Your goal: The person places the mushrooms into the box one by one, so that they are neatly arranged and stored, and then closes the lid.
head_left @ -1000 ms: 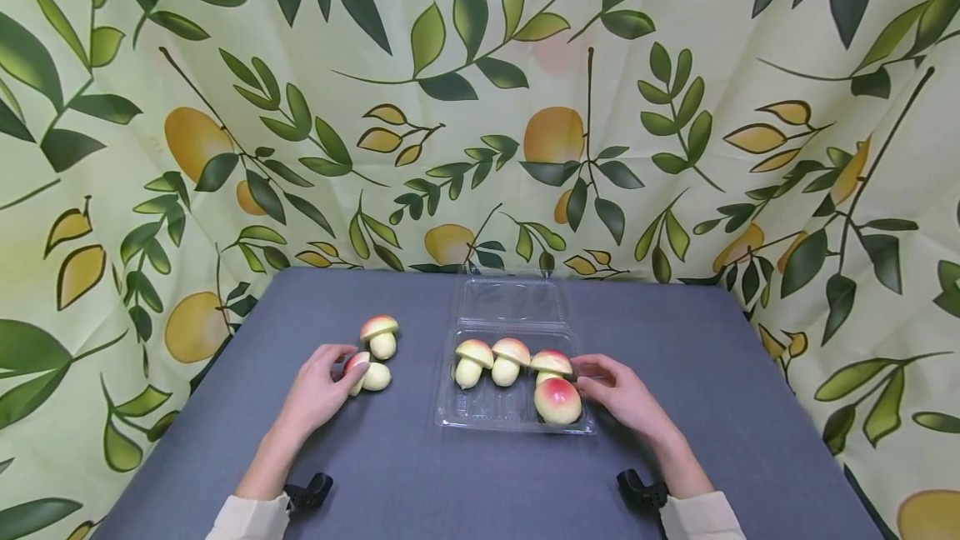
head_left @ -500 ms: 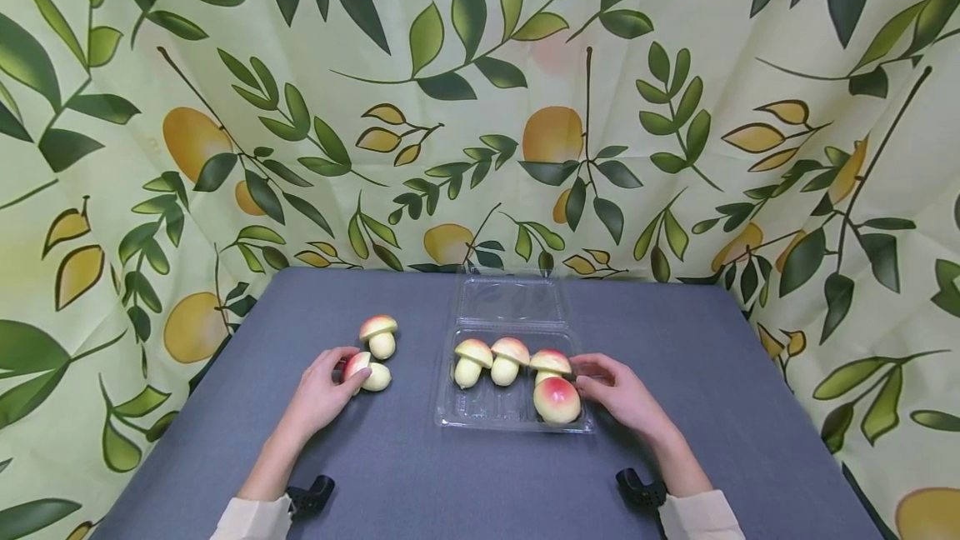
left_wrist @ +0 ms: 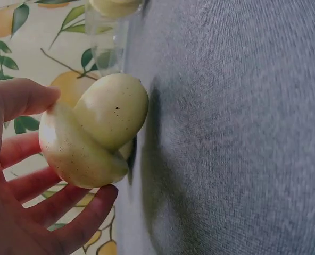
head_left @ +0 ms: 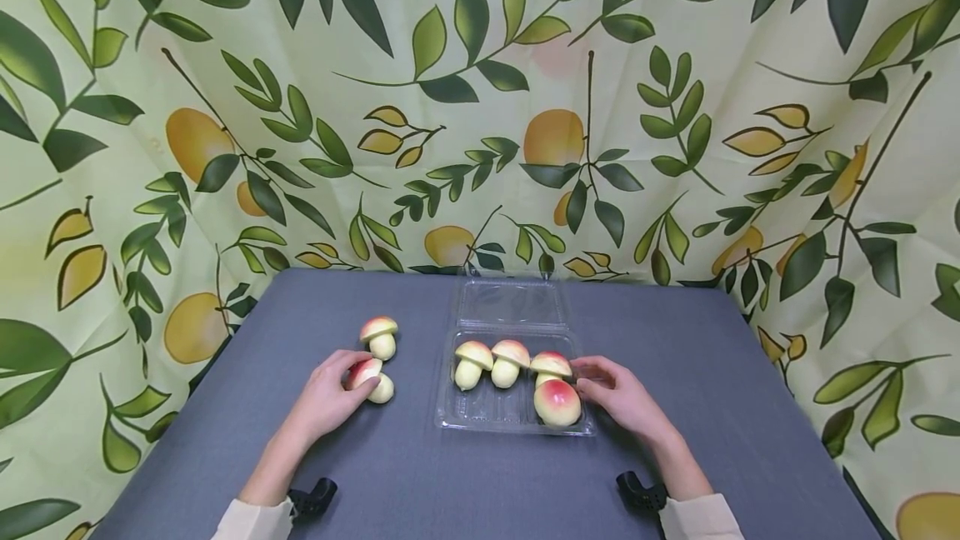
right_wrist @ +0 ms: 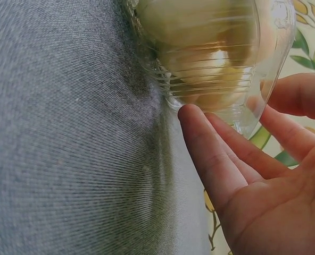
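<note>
My left hand holds a toy mushroom with a red-and-cream cap and pale stem. In the left wrist view the thumb and fingers curl round its cap, and its stem points toward the table; whether it touches the cloth I cannot tell. Just behind it stands another mushroom. Several similar mushrooms lie in a clear plastic box. The fingers of my right hand, fairly straight, touch the box's right side; the right wrist view shows the fingertips against its ribbed wall.
The box's hinged clear lid lies folded back toward the rear of the grey tabletop. A leaf-and-fruit patterned cloth hangs behind and along both sides. Black wrist mounts sit beside the cuffs.
The mushroom in my left hand has shifted slightly toward me and to the right, its stem now angled further down. My right hand and the box have stayed put.
</note>
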Action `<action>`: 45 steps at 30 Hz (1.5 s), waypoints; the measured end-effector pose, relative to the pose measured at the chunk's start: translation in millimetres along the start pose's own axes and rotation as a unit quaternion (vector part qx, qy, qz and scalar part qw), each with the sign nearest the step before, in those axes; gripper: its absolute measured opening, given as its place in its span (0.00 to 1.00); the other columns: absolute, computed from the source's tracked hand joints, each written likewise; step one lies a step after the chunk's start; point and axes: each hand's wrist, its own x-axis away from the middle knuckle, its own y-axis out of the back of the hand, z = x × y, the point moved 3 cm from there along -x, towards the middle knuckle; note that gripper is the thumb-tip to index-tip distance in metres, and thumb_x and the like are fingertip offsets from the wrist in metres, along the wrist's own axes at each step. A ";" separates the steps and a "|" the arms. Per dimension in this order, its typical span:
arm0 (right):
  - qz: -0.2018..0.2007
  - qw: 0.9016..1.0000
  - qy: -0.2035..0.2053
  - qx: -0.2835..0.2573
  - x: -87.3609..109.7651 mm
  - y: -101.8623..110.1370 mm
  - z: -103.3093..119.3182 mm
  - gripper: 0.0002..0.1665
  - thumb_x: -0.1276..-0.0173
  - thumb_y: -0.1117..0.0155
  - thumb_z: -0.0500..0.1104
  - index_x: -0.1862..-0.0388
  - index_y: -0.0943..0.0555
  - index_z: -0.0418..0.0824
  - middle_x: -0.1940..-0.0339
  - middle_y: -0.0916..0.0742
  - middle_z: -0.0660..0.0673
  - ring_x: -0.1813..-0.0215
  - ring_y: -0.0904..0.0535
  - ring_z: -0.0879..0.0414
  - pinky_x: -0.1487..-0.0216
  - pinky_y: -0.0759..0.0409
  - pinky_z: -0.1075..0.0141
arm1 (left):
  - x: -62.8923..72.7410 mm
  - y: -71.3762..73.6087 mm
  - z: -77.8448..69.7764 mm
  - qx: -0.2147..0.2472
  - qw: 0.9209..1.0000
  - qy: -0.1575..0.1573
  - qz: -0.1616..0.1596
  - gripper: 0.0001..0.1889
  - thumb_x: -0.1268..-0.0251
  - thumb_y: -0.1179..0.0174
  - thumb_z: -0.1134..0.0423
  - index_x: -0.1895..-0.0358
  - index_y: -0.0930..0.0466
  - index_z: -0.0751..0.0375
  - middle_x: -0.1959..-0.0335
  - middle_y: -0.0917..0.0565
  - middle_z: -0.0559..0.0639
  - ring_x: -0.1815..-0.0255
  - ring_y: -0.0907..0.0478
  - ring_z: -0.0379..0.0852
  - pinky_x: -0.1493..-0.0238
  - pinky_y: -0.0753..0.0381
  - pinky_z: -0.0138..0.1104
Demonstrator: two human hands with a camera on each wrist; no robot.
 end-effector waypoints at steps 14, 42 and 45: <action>-0.003 1.000 -0.002 -0.003 0.0 -0.9 -0.4 0.24 0.27 0.35 0.37 0.35 0.25 0.29 0.43 0.17 0.32 0.50 0.16 0.50 0.52 0.16 0.65 | -3.6 -14.6 -20.7 0.032 0.999 -0.035 -0.005 0.18 0.42 0.28 0.63 0.48 0.17 0.60 0.51 0.16 0.49 0.53 0.20 0.49 0.53 0.22 0.43; -0.006 1.000 -0.002 0.004 -0.7 -1.0 -0.7 0.24 0.27 0.35 0.37 0.36 0.25 0.29 0.43 0.17 0.32 0.50 0.16 0.50 0.51 0.16 0.62 | -32.2 -23.8 -71.2 0.036 0.993 -0.114 -0.015 0.19 0.43 0.31 0.64 0.46 0.17 0.58 0.48 0.17 0.47 0.45 0.22 0.49 0.45 0.23 0.47; -0.005 1.000 -0.002 0.004 -0.6 -1.1 -0.1 0.24 0.27 0.36 0.37 0.36 0.25 0.29 0.43 0.17 0.31 0.50 0.16 0.49 0.51 0.16 0.62 | -35.4 -22.3 -77.6 0.037 0.992 -0.122 -0.013 0.20 0.43 0.31 0.63 0.46 0.17 0.58 0.47 0.17 0.47 0.44 0.22 0.48 0.45 0.22 0.46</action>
